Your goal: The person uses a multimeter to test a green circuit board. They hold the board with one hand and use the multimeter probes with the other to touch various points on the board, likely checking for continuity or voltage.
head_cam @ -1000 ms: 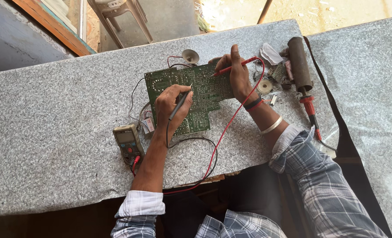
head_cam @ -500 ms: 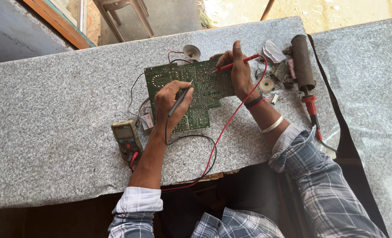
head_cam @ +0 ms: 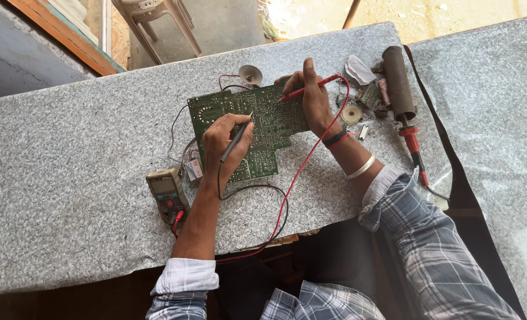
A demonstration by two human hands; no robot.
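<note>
Item: green printed circuit board (head_cam: 257, 127), flat on the grey speckled stone desk (head_cam: 68, 166), near the middle and closer to the far edge. We note its long axis running left to right, parallel to that edge.

Our left hand (head_cam: 228, 139) rests on the board's near-left part, fingers closed round a slim black probe (head_cam: 235, 140) whose tip points up toward the board's centre. Our right hand (head_cam: 312, 98) lies on the board's far-right corner, fingers closed round a slim red probe (head_cam: 311, 87), tip aimed left onto the board. Both hands touch the board; the left sits nearer its middle.

Also on the desk: a yellow-and-grey handheld meter (head_cam: 167, 194) toward the near edge, left of the board, with black and red leads looping off the near edge; a dark cylindrical tool with a red handle (head_cam: 402, 95) and small loose parts toward the right.
</note>
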